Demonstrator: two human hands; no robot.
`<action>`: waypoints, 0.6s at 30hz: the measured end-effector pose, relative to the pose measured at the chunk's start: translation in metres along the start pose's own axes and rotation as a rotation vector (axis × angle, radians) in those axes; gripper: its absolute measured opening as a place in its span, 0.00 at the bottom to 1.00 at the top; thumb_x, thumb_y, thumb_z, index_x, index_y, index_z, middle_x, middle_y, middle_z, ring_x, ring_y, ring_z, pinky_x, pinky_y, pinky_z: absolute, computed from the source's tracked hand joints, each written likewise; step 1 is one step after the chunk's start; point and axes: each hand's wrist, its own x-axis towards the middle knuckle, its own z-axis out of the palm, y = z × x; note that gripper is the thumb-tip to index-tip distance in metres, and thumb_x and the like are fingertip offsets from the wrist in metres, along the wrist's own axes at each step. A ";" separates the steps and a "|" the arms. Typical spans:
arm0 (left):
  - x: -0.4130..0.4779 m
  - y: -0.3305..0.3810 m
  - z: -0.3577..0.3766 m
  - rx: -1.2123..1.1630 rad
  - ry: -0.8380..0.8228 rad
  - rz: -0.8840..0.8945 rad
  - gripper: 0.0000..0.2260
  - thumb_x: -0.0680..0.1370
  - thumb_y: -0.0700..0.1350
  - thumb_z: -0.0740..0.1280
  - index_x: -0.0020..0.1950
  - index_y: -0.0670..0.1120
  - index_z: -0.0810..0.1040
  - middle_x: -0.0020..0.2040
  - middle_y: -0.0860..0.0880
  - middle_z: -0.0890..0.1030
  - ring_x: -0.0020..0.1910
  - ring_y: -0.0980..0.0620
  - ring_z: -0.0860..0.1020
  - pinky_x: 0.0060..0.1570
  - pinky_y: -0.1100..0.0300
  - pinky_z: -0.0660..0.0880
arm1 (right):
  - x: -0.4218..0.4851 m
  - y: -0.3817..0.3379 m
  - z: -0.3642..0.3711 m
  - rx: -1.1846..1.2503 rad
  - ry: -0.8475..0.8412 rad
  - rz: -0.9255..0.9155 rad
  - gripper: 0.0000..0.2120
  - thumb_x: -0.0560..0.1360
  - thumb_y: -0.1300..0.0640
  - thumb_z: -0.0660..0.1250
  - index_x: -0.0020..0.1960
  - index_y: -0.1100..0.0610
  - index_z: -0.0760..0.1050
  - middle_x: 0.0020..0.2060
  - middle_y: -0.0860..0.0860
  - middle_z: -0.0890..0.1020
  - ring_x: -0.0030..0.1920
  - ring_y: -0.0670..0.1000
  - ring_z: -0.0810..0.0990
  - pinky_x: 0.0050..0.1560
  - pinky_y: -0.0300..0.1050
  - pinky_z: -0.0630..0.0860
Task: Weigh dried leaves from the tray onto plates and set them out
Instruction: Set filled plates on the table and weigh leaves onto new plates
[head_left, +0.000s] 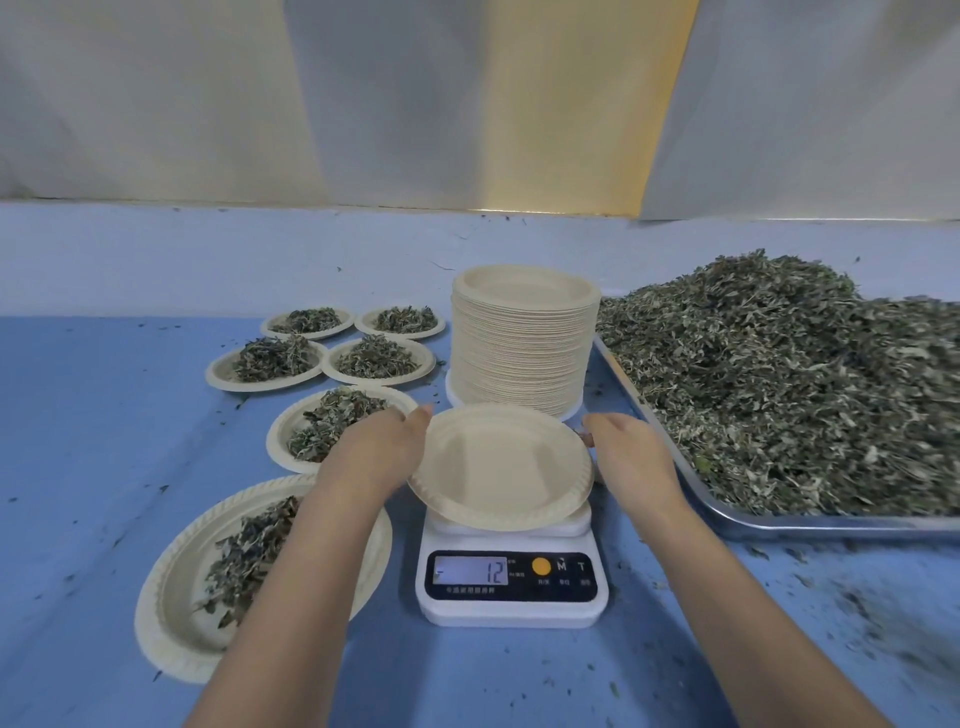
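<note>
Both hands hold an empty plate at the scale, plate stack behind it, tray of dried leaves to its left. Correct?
No: the tray of dried leaves is right of the scale, not left; the head view shows it. The rest stands: left hand and right hand hold the empty plate at the scale, plate stack behind it.

hands, left (376, 449) and right (631, 454), grip empty plate (501, 467) over scale (511, 603) | display 12 | leaf tray (789, 526) right
</note>
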 end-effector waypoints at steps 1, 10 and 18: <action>0.001 0.000 0.002 0.045 0.059 0.012 0.24 0.82 0.57 0.49 0.60 0.41 0.75 0.55 0.42 0.79 0.50 0.43 0.78 0.46 0.55 0.70 | 0.000 -0.001 -0.002 0.000 0.021 -0.029 0.17 0.79 0.56 0.57 0.45 0.72 0.73 0.31 0.62 0.68 0.31 0.51 0.62 0.34 0.45 0.56; -0.026 0.044 0.015 -0.079 0.449 0.388 0.16 0.80 0.47 0.56 0.34 0.43 0.72 0.31 0.48 0.75 0.32 0.46 0.73 0.29 0.55 0.67 | 0.008 0.002 -0.039 0.030 0.099 -0.169 0.13 0.78 0.59 0.58 0.49 0.51 0.81 0.31 0.45 0.79 0.26 0.46 0.70 0.24 0.37 0.66; -0.040 0.101 0.038 -0.502 0.172 0.520 0.13 0.77 0.44 0.60 0.42 0.38 0.81 0.35 0.52 0.82 0.37 0.49 0.79 0.43 0.50 0.76 | 0.041 0.037 -0.099 -0.684 -0.018 0.138 0.28 0.78 0.43 0.59 0.75 0.50 0.59 0.76 0.58 0.56 0.76 0.59 0.49 0.71 0.51 0.51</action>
